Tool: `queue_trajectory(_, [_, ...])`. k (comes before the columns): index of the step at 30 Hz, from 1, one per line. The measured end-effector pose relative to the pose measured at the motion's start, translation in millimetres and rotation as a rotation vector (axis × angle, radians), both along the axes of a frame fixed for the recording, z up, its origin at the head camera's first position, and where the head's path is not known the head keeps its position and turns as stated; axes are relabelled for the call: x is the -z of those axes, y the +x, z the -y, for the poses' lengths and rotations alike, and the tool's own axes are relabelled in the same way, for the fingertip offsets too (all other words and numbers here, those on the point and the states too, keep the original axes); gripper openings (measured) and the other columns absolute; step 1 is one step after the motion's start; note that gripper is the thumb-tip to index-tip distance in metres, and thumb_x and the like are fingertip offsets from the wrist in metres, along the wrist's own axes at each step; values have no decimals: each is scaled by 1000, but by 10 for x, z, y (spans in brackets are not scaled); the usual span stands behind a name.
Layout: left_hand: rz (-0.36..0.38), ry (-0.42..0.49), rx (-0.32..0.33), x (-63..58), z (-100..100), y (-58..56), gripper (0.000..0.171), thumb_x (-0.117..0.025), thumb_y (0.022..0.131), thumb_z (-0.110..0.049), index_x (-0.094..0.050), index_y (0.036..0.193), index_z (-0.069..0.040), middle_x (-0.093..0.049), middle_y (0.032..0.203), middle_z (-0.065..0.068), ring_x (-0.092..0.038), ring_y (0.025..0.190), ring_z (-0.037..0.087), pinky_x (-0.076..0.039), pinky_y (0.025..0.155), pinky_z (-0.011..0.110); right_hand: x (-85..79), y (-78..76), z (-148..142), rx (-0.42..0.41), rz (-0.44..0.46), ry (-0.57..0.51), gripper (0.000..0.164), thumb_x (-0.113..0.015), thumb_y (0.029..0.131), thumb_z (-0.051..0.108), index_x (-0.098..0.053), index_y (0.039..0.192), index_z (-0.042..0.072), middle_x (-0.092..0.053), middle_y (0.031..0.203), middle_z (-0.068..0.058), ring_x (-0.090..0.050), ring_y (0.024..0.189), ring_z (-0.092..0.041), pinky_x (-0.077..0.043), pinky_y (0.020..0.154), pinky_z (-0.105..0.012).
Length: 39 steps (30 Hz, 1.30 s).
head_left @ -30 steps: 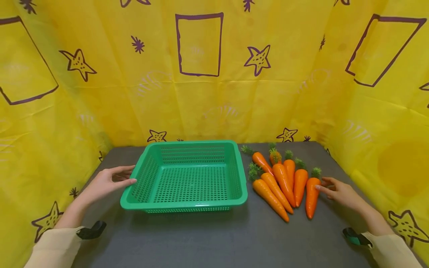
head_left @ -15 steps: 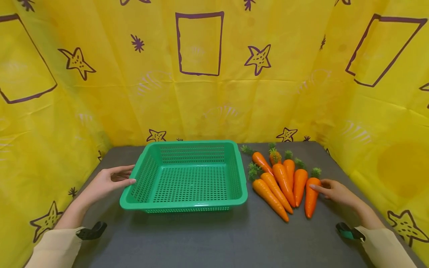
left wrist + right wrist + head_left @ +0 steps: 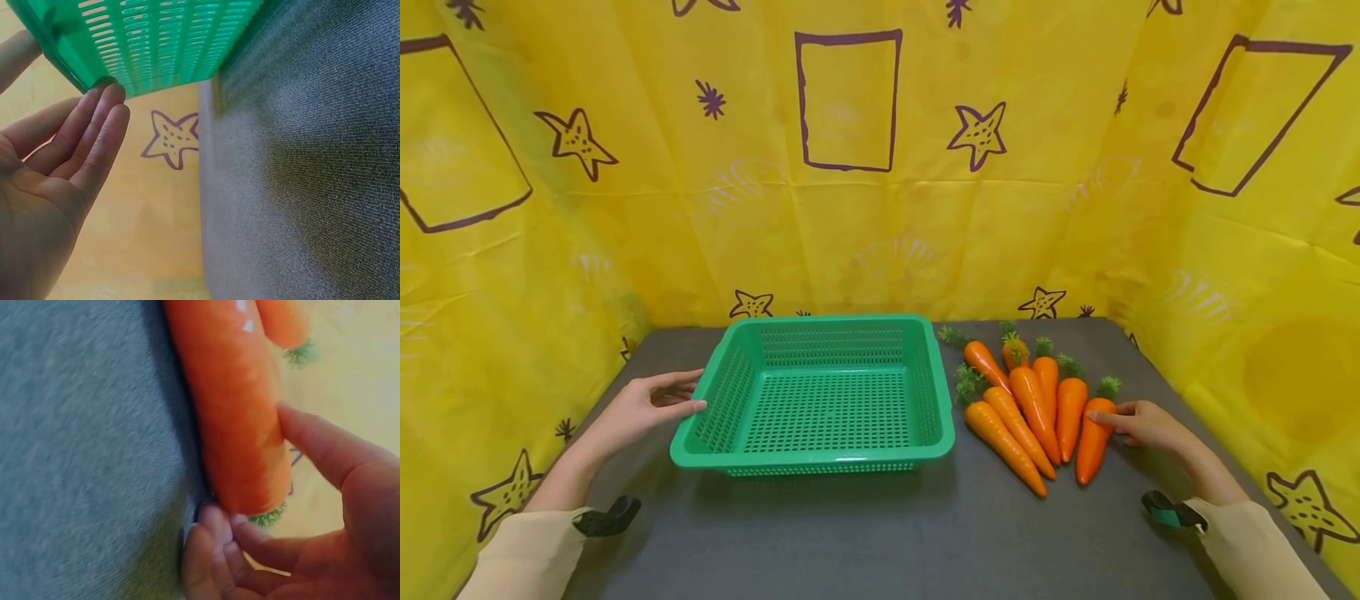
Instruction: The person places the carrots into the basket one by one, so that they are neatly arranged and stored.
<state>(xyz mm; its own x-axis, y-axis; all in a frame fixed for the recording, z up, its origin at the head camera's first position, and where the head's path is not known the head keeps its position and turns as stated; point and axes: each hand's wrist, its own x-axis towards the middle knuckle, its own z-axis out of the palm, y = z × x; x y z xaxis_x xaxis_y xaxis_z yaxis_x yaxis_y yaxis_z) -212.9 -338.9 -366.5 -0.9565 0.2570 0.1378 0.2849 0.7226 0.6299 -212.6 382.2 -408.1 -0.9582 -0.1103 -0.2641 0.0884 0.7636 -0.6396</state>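
A green plastic basket [image 3: 812,458] with slotted walls stands on the dark grey table. My left hand [image 3: 643,406] holds its left rim, the thumb at the top edge. Seen from the left wrist, the fingers [image 3: 103,134] reach the outer wall from below. On the right, my right hand [image 3: 1146,425] grips the rightmost orange carrot [image 3: 1092,454] near its leafy top, thumb across the upper side. In the right wrist view the other fingers [image 3: 200,550] are tucked at the carrot's thick end, low against the table. This carrot lies tilted, its tip pointing toward me.
Several more carrots [image 3: 1033,412] with green tufts lie fanned out between the basket and my right hand. Yellow cloth [image 3: 850,242] with starfish drawings walls in the table [image 3: 850,542] at the back and both sides.
My right hand has moved left onto the rightmost carrot and taken hold of it. The carrot's tip has swung slightly left. My left hand and the basket have stayed in place.
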Motion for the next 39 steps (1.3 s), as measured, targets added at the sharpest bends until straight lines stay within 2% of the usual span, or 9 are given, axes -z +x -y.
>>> queue_trajectory(4, [7, 11, -7, 10, 0, 7, 55, -67, 89, -34, -52, 136, -10, -63, 122, 13, -60, 92, -7, -52, 76, 21, -22, -15, 22, 30, 15, -14, 56, -58, 92, 41, -64, 108, -12, -64, 107, -21, -63, 97, -27, -56, 72, -27])
queue_trajectory(9, [10, 13, -8, 17, -1, 7, 55, -66, 89, -34, -52, 136, -10, -63, 122, 12, -60, 92, -8, -52, 77, 22, -47, -21, 44, 53, 22, 10, 72, -61, 89, 44, -52, 119, -21, -59, 115, -32, -65, 96, -29, -56, 77, -33])
queue_trajectory(12, [9, 13, -7, 13, -3, 8, 55, -66, 89, -34, -52, 136, -10, -64, 121, 12, -60, 92, -8, -52, 77, 22, -61, -17, 49, 70, 10, 48, 80, -63, 87, 46, -46, 124, -23, -58, 116, -34, -67, 91, -26, -55, 78, -35])
queue_trajectory(14, [8, 15, -7, 11, -4, 9, 55, -67, 89, -34, -52, 136, -10, -64, 121, 12, -60, 92, -8, -52, 77, 22, -62, -16, 48, 77, 0, 61, 81, -64, 86, 46, -46, 125, -23, -59, 115, -33, -67, 88, -23, -55, 78, -35])
queue_trajectory(20, [3, 5, -8, 6, -6, 6, 55, -67, 89, -34, -52, 136, -10, -64, 121, 12, -60, 92, -6, -52, 76, 22, -61, -8, 51, 107, 5, -6, 80, -66, 87, 42, -44, 124, -25, -60, 113, -33, -68, 85, -20, -57, 73, -32])
queue_trajectory(23, [7, 4, -4, 4, -10, 4, 55, -67, 89, -35, -52, 136, -10, -64, 121, 12, -61, 92, -5, -52, 76, 22, -78, 3, 40, 121, 13, -8, 82, -65, 87, 42, -42, 125, -26, -57, 116, -36, -68, 87, -21, -56, 76, -33])
queue_trajectory(27, [14, 3, 1, -2, -13, 6, 56, -67, 88, -35, -52, 136, -11, -64, 121, 12, -61, 93, -4, -52, 77, 23, -134, 18, 9, 123, 6, 13, 80, -65, 87, 44, -45, 124, -23, -58, 115, -35, -67, 87, -22, -55, 78, -34])
queue_trajectory(33, [18, -8, 3, -27, -3, 11, 56, -67, 88, -36, -53, 136, -11, -64, 120, 12, -63, 93, -2, -52, 76, 23, -259, -2, -27, 124, -17, 6, 77, -63, 88, 45, -47, 125, -21, -63, 110, -27, -64, 84, -15, -52, 71, -27])
queue_trajectory(39, [32, -9, 20, -64, 12, 3, 57, -66, 89, -35, -51, 137, -10, -63, 122, 13, -61, 95, -4, -52, 77, 23, -404, -41, 19, 109, -11, -12, 77, -60, 90, 45, -45, 128, -20, -64, 111, -25, -65, 87, -15, -54, 75, -31])
